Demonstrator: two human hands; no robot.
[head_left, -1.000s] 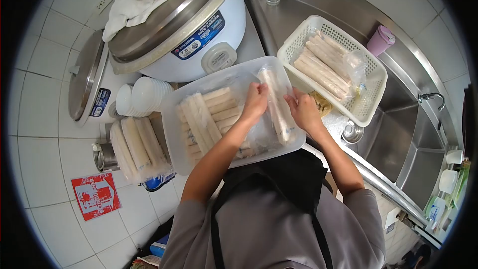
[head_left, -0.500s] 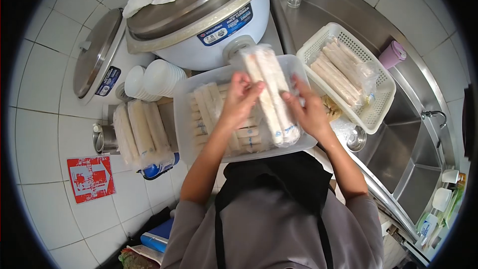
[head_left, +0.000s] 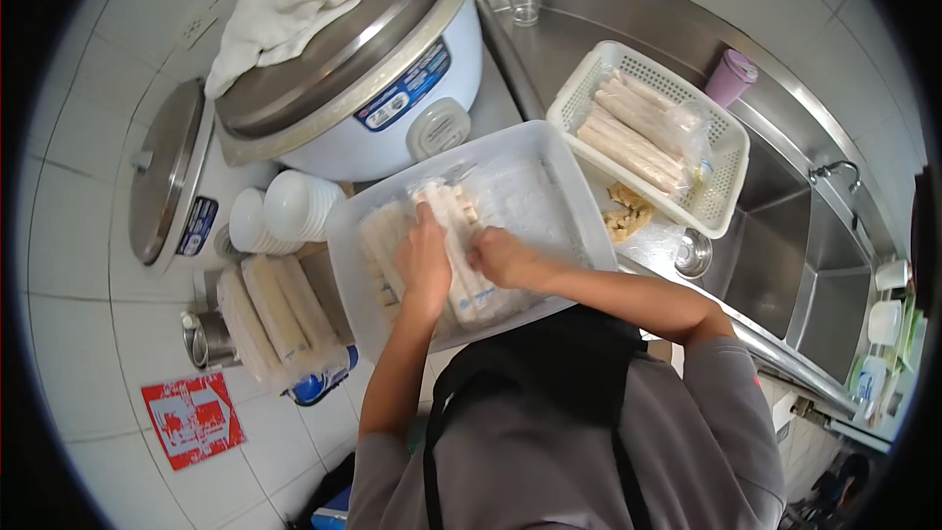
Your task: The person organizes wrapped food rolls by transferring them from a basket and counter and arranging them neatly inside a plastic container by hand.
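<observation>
A clear plastic pack of long pale rolls (head_left: 453,226) lies inside a translucent plastic tub (head_left: 579,211), on its left half. My left hand (head_left: 424,260) grips the pack's left side, its fingers extended along it. On the other side, my right hand (head_left: 505,257) has its fingers curled in against the pack, partly hidden from view. More pale rolls (head_left: 381,236) are in the tub left of my left hand.
Right of the tub stands a white perforated basket (head_left: 731,177) with wrapped rolls, before a steel sink (head_left: 756,265). A large rice cooker (head_left: 324,137) is behind. Stacked white bowls (head_left: 299,206) and bagged rolls (head_left: 280,319) are at left.
The pack has moved left and down from above the tub's right side into its left half. Both hands moved with it. The camera view has shifted.
</observation>
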